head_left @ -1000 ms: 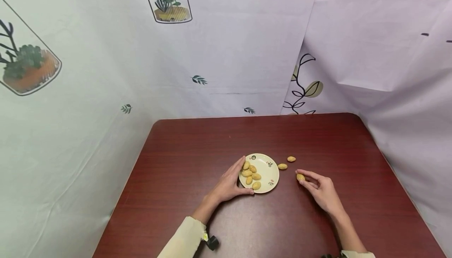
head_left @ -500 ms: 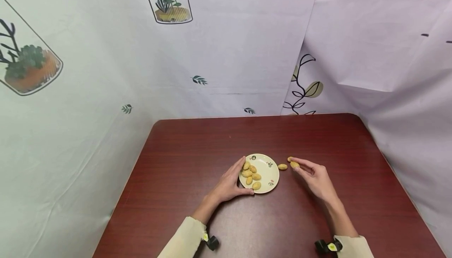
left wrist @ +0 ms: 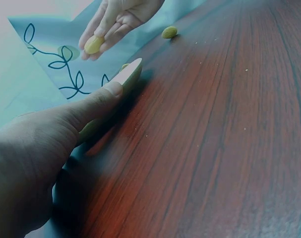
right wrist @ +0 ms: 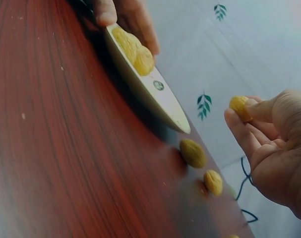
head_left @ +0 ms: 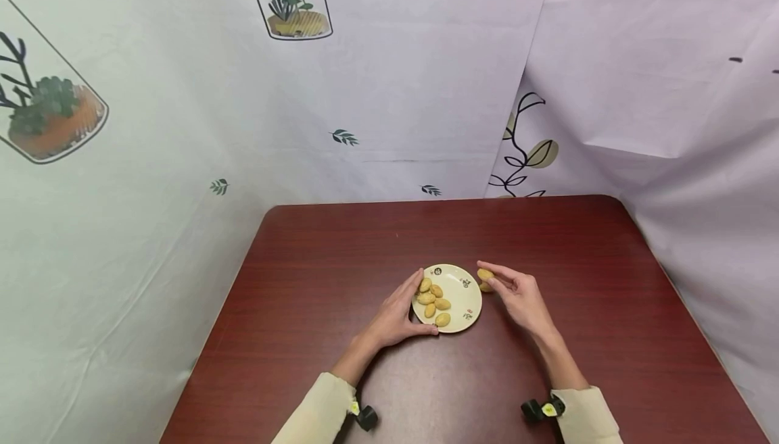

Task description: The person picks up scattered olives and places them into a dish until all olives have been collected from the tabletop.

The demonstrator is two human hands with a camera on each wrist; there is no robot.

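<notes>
A small cream plate (head_left: 459,295) with a floral print stands on the table, several yellow, wrinkled dried fruits (head_left: 426,299) gathered on its left side. My left hand (head_left: 392,317) holds the plate by its left side, thumb at the near rim and fingers at the far rim. Just beyond the plate's right edge, my right hand (head_left: 525,301) pinches one dried fruit (right wrist: 240,108) between thumb and fingers, in the air. Below it lies a loose dried fruit (right wrist: 192,152), with another (right wrist: 213,182) close by; my right hand hides that second one in the head view.
The dark red wooden table (head_left: 328,248) reaches back to a pale printed cloth (head_left: 395,92) hanging behind it and at both sides. Black wrist cameras sit at the cuffs of both sleeves (head_left: 319,407). Another yellow fruit (right wrist: 233,236) is cut off at the right wrist view's bottom edge.
My right hand has moved left and away from me with the pinched dried fruit, towards the plate. The left hand, the plate and the fruits on it have stayed put.
</notes>
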